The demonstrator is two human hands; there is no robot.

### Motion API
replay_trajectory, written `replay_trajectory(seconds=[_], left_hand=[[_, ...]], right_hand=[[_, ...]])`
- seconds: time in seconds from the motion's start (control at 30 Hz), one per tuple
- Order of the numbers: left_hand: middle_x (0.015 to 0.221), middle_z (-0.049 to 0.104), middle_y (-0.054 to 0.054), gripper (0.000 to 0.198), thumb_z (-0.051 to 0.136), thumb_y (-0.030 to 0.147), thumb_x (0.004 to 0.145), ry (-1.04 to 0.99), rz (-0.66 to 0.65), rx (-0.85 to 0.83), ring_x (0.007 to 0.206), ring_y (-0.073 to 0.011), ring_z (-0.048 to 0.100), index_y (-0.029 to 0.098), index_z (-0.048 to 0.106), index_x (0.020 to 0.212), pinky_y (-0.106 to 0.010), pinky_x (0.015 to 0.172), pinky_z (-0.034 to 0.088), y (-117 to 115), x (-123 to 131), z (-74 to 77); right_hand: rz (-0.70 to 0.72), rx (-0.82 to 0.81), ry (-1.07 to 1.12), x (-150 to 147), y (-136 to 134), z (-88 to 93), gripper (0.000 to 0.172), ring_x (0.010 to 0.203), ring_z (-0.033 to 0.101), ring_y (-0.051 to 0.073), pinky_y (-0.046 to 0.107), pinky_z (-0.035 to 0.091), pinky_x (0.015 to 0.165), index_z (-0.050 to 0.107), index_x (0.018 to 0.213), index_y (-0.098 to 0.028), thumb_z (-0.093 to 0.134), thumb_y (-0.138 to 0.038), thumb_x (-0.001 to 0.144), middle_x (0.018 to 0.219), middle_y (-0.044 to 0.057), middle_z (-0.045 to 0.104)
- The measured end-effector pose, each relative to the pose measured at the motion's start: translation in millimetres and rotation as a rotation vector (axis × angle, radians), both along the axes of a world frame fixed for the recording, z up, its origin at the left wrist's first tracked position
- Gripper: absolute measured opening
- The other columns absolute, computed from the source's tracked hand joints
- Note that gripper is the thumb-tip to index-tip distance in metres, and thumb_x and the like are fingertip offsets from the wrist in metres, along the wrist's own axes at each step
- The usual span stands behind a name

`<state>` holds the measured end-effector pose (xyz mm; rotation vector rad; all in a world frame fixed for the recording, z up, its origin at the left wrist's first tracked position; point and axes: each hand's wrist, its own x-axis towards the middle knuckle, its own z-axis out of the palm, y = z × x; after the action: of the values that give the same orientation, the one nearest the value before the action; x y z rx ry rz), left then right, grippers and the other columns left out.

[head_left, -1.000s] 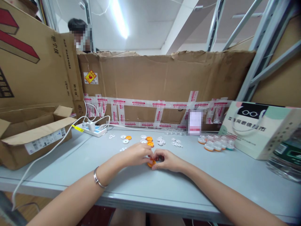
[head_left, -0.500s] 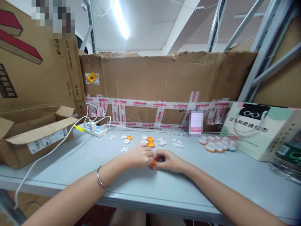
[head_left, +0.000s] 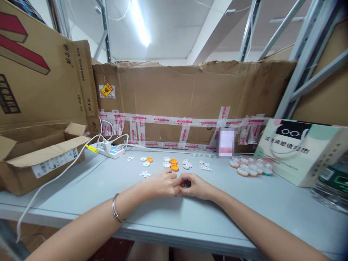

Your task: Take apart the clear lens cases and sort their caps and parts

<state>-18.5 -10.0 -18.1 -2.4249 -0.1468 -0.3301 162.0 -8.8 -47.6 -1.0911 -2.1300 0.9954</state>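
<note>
Above the front half of the table, my left hand [head_left: 164, 184] and my right hand [head_left: 196, 187] meet. Between their fingertips a sliver of an orange round plastic piece [head_left: 180, 188] shows; the rest is covered. My right hand is curled around this piece from the right side. The fingers of my left hand are bent and pressed together over it, and whatever they pinch is hidden. Just beyond my left fingers lie orange round pieces [head_left: 174, 168] and white round pieces [head_left: 166, 165]. Small white plastic parts [head_left: 186, 164] sit in a pile behind my right hand.
More white discs [head_left: 146, 164] and tiny white parts [head_left: 145, 174] lie at left. Clear-topped round assemblies [head_left: 252, 168] cluster at right beside a paper bag [head_left: 301, 152] and a large bottle [head_left: 333, 185]. A power strip [head_left: 110, 149] and an open carton [head_left: 40, 156] stand left.
My left hand has shifted slightly right and closer to my right hand, covering more of the orange piece. My right hand has stayed almost in place.
</note>
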Motion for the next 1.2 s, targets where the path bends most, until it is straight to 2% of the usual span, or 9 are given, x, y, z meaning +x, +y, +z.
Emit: replay_trajectory(seconds=[0.2,0.33,0.5,0.6,0.7,0.77,0.83,1.03,1.2], left_hand=[[0.061,0.058,-0.001,0.024,0.049,0.027,0.082,-0.097,0.109,-0.203,0.058,-0.0116,0.048,0.015,0.055,0.062,-0.028,0.06,0.03,5.5,0.6,-7.5],[0.06,0.06,0.0,0.015,0.053,0.023,0.076,-0.16,0.195,-0.353,0.059,-0.0111,0.052,0.016,0.058,0.064,-0.025,0.062,0.032,7.7,2.6,-10.7],[0.064,0.062,0.0,0.009,0.054,0.017,0.07,-0.217,0.302,-0.508,0.063,-0.0114,0.055,0.017,0.06,0.063,-0.022,0.06,0.034,11.7,-1.0,3.4],[0.069,0.064,-0.001,0.011,0.051,0.013,0.065,-0.268,0.495,-0.589,0.065,-0.0118,0.055,0.017,0.062,0.066,-0.02,0.059,0.035,19.9,-24.8,26.4],[0.066,0.064,-0.002,0.014,0.048,0.016,0.063,-0.325,0.9,-0.607,0.063,-0.0141,0.055,0.017,0.062,0.066,-0.021,0.054,0.034,31.9,-63.4,48.1],[0.068,0.064,-0.004,0.017,0.048,0.014,0.059,-0.264,1.131,-0.669,0.064,-0.0155,0.056,0.016,0.063,0.065,-0.021,0.053,0.035,39.3,-87.1,55.8],[0.065,0.064,-0.005,0.018,0.048,0.013,0.054,-0.225,1.22,-0.712,0.061,-0.017,0.057,0.015,0.064,0.063,-0.022,0.05,0.036,44.6,-103.0,57.6],[0.062,0.065,-0.009,0.019,0.047,0.01,0.047,-0.146,1.331,-0.796,0.056,-0.0197,0.057,0.012,0.064,0.056,-0.025,0.049,0.039,52.1,-111.1,50.1],[0.064,0.065,-0.01,0.019,0.047,0.009,0.046,-0.121,1.346,-0.81,0.059,-0.0208,0.058,0.011,0.063,0.055,-0.024,0.048,0.038,55.6,-112.5,48.5]], right_hand=[[0.013,-0.006,0.011,0.0,-1.0,1.1,0.025,0.062,0.044,0.011,0.023,0.035,0.057,0.059,0.068,-0.015,0.071,-0.034,0.055,0.065,-0.003,0.052],[0.021,-0.014,0.017,0.2,-1.3,1.4,0.027,0.064,0.047,0.012,0.023,0.037,0.059,0.061,0.07,-0.015,0.071,-0.036,0.056,0.067,-0.002,0.056],[-0.001,-0.004,-0.008,0.5,-1.6,1.8,0.03,0.066,0.048,0.013,0.025,0.038,0.061,0.063,0.075,-0.016,0.072,-0.037,0.055,0.071,0.0,0.058],[-0.034,-0.019,-0.018,0.8,-2.9,2.8,0.032,0.068,0.048,0.013,0.025,0.038,0.063,0.063,0.077,-0.016,0.073,-0.037,0.055,0.073,0.0,0.057],[-0.049,-0.038,-0.025,2.1,-3.8,3.2,0.033,0.072,0.049,0.014,0.025,0.038,0.065,0.063,0.078,-0.016,0.073,-0.037,0.055,0.075,0.001,0.056],[-0.048,-0.038,-0.029,3.6,-3.8,2.6,0.033,0.073,0.049,0.015,0.026,0.038,0.066,0.063,0.078,-0.016,0.072,-0.037,0.055,0.076,0.001,0.056],[-0.04,-0.034,-0.029,4.9,-3.3,1.5,0.033,0.074,0.049,0.015,0.026,0.038,0.066,0.063,0.079,-0.017,0.072,-0.038,0.055,0.077,0.001,0.056],[-0.031,-0.019,-0.033,5.6,-2.5,-0.1,0.033,0.072,0.049,0.014,0.025,0.039,0.066,0.063,0.078,-0.017,0.072,-0.039,0.055,0.076,0.0,0.055],[-0.022,-0.003,-0.04,4.7,-3.7,1.6,0.034,0.074,0.049,0.015,0.026,0.039,0.067,0.062,0.079,-0.017,0.071,-0.04,0.056,0.078,0.001,0.056]])
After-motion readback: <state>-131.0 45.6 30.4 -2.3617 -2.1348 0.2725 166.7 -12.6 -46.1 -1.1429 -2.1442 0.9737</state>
